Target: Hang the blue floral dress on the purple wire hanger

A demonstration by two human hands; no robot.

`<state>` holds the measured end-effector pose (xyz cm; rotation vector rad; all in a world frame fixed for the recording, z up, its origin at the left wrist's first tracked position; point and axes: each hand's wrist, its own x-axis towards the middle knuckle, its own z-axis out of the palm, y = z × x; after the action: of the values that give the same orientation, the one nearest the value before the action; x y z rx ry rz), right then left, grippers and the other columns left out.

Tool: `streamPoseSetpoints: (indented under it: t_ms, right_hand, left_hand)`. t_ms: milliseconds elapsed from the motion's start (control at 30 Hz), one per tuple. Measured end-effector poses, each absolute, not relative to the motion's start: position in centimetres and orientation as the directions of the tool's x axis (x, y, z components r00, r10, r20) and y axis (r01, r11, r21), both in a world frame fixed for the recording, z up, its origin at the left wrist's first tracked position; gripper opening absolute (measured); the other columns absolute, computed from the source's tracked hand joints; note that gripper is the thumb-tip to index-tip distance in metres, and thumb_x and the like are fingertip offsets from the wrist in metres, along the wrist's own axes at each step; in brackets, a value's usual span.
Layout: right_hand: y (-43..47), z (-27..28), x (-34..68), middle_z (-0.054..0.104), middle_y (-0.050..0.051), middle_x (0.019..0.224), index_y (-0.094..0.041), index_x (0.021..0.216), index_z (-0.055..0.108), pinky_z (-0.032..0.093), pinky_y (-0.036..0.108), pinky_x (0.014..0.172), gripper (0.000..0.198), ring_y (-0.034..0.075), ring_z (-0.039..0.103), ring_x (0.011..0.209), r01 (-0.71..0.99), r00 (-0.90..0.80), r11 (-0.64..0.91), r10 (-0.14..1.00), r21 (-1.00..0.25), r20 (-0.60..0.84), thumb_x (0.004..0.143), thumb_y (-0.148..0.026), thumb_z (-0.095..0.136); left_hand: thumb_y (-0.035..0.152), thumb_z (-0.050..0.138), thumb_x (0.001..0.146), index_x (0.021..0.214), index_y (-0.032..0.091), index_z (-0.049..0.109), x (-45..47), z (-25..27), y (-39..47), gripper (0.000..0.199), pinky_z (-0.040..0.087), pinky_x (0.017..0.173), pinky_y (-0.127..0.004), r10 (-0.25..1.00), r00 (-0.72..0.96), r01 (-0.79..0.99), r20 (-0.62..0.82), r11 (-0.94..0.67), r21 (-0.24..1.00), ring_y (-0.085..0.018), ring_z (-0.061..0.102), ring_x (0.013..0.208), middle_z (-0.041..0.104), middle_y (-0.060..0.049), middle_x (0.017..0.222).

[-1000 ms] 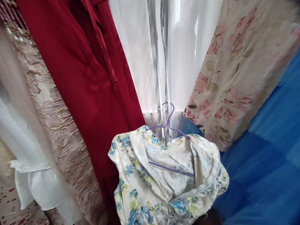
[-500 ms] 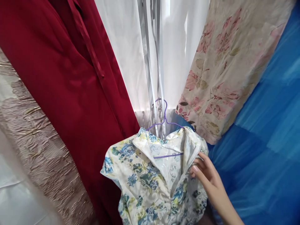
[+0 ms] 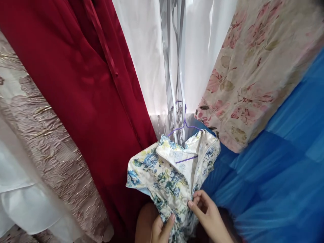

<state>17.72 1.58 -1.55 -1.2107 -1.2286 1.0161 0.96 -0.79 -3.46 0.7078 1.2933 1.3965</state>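
Note:
A white floral dress [image 3: 162, 168] with blue, green and yellow flowers hangs on a purple hanger [image 3: 185, 123], its front neckline spread open. At the lower end of that opening, my right hand [image 3: 206, 211] pinches the edge of the fabric between thumb and fingers. My left hand [image 3: 162, 229] grips the dress lower down on its left side, thumb on top of the cloth. The lower part of the dress runs out of the picture at the bottom.
A dark red garment [image 3: 83, 87] and a pinkish textured one [image 3: 65, 141] hang at left, with white ruffled fabric [image 3: 27, 202] below. Behind are white cloth [image 3: 141, 54] and grey ribbons [image 3: 174, 67]. Pink-flowered beige fabric [image 3: 243, 74] and blue fabric [image 3: 280, 162] hang at right.
My right hand has moved from the collar's right side down to the bottom of the neck opening. My left hand has come into view, holding the dress. The view has shifted slightly.

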Motion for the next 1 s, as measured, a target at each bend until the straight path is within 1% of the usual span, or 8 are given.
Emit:
streamPoseSetpoints:
  t_ms: [167, 233, 333, 400, 467, 667, 867, 1000]
  right_hand:
    - [1.3, -0.9, 16.7, 0.047, -0.002, 0.070, -0.019, 0.079, 0.058, 0.036, 0.026, 0.062, 0.032, 0.016, 0.043, 0.067, 0.097, 0.004, 0.124, 0.992, -0.988, 0.125, 0.093, -0.048, 0.057]
    - [1.4, -0.4, 16.6, 0.041, -0.003, 0.066, -0.019, 0.073, 0.052, 0.032, 0.026, 0.058, 0.036, 0.015, 0.038, 0.064, 0.092, -0.005, 0.104, 0.995, -0.990, 0.104, 0.093, -0.049, 0.055]
    - [1.3, -0.2, 16.7, 0.036, -0.005, 0.061, -0.021, 0.066, 0.044, 0.027, 0.026, 0.055, 0.040, 0.013, 0.034, 0.059, 0.095, -0.036, 0.059, 0.998, -0.994, 0.056, 0.092, -0.049, 0.055]
    - [0.9, -0.1, 16.7, 0.034, -0.006, 0.059, -0.021, 0.064, 0.040, 0.025, 0.026, 0.054, 0.041, 0.012, 0.031, 0.057, 0.094, -0.068, 0.040, 0.997, -0.995, 0.033, 0.091, -0.048, 0.056]
    - [0.4, 0.2, 16.5, 0.034, -0.006, 0.057, -0.021, 0.063, 0.041, 0.024, 0.026, 0.054, 0.041, 0.011, 0.031, 0.055, 0.078, -0.103, 0.025, 0.995, -0.997, 0.017, 0.090, -0.048, 0.057]
    - [-0.7, 1.9, 15.3, 0.048, -0.004, 0.053, -0.019, 0.065, 0.051, 0.030, 0.026, 0.055, 0.042, 0.011, 0.041, 0.051, -0.028, -0.139, 0.009, 0.990, -1.000, 0.013, 0.088, -0.052, 0.062]
    - [1.6, 6.0, 16.0, 0.050, -0.004, 0.045, -0.018, 0.059, 0.054, 0.019, 0.024, 0.045, 0.046, 0.007, 0.029, 0.041, -0.244, -0.058, -0.029, 0.998, -0.969, -0.015, 0.080, -0.056, 0.070]
    - [5.1, 12.0, 17.0, 0.049, -0.005, 0.046, -0.016, 0.062, 0.062, 0.016, 0.024, 0.043, 0.039, 0.006, 0.028, 0.039, -0.301, 0.027, 0.095, 0.995, -0.949, 0.092, 0.078, -0.051, 0.073]
  left_hand:
    - [0.051, 0.080, 0.069, 0.098, 0.016, 0.076, 0.7, -5.0, -0.1, 0.046, 0.051, 0.099, -0.044, 0.984, -0.156, -0.365, -0.088, 0.025, 0.931, -0.038, 0.065, 0.112, 0.076, -0.013, 0.102]
    - [0.049, 0.079, 0.071, 0.103, 0.015, 0.072, -0.4, -5.8, 0.3, 0.047, 0.054, 0.095, -0.045, 0.968, -0.247, -0.290, -0.043, -0.032, 0.957, -0.037, 0.067, 0.107, 0.075, -0.013, 0.103]
    - [0.041, 0.079, 0.071, 0.114, 0.020, 0.063, -1.7, -6.4, 0.4, 0.051, 0.053, 0.096, -0.046, 0.727, -0.654, 0.031, 0.208, -0.248, 0.968, -0.034, 0.066, 0.109, 0.068, -0.012, 0.116]
    - [0.038, 0.075, 0.075, 0.112, 0.025, 0.061, -1.3, -5.9, 0.1, 0.042, 0.052, 0.099, -0.046, 0.555, -0.712, 0.283, 0.430, -0.333, 0.899, -0.033, 0.062, 0.114, 0.064, -0.011, 0.120]
    - [0.037, 0.069, 0.081, 0.108, 0.028, 0.063, 0.2, -5.1, -0.5, 0.029, 0.053, 0.097, -0.044, 0.617, -0.562, 0.401, 0.551, -0.379, 0.834, -0.032, 0.063, 0.112, 0.065, -0.011, 0.115]
    - [0.025, 0.057, 0.092, 0.092, 0.021, 0.067, 4.5, -2.5, -0.6, 0.010, 0.055, 0.076, -0.030, 0.776, -0.273, 0.392, 0.568, -0.450, 0.803, -0.021, 0.068, 0.083, 0.069, -0.005, 0.087]
    - [0.017, 0.053, 0.093, 0.074, 0.020, 0.057, 3.9, -1.8, 0.0, 0.019, 0.048, 0.067, -0.024, 0.807, -0.104, 0.413, 0.582, -0.497, 0.763, -0.016, 0.060, 0.069, 0.059, 0.000, 0.071]
    - [0.010, 0.050, 0.090, 0.076, 0.021, 0.058, 3.0, -1.6, -0.7, 0.019, 0.046, 0.070, -0.025, 0.829, 0.039, 0.554, 0.558, -0.483, 0.678, -0.017, 0.062, 0.073, 0.061, -0.001, 0.074]
